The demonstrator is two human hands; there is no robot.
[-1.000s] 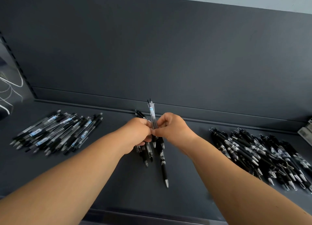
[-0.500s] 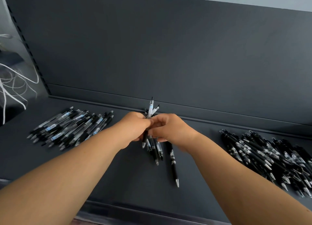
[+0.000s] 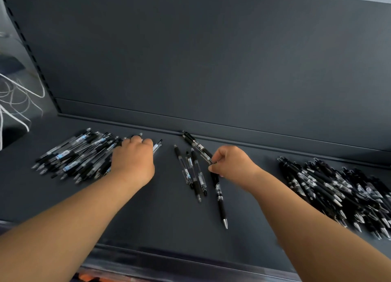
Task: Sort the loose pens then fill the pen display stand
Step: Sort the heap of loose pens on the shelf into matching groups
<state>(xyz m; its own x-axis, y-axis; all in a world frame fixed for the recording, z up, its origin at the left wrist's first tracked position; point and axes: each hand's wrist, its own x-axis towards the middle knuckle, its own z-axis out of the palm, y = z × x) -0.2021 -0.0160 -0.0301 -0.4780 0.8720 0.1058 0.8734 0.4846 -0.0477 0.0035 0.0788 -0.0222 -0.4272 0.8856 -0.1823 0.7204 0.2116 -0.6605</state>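
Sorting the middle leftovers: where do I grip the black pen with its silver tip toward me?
Pinch the black pen across its lower barrel, from above: it lies flat, that half free on both sides, its far end under the right hand.

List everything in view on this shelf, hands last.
clear-barrelled pens with blue labels: big pile, uncounted, shelf's left.
black-barrelled pens: big pile, uncounted, shelf's right.
loose mixed pens: about four, black and clear, centre.
long black pen with silver tip: one, centre, nearest the front.
clear pen with black clip: one, centre back, pinched.
dark grey shelf: one, under everything.
white cables: several, far left.
left hand: on the left pile's right edge, grip unclear.
right hand: fingers pinch the clear pen with black clip.
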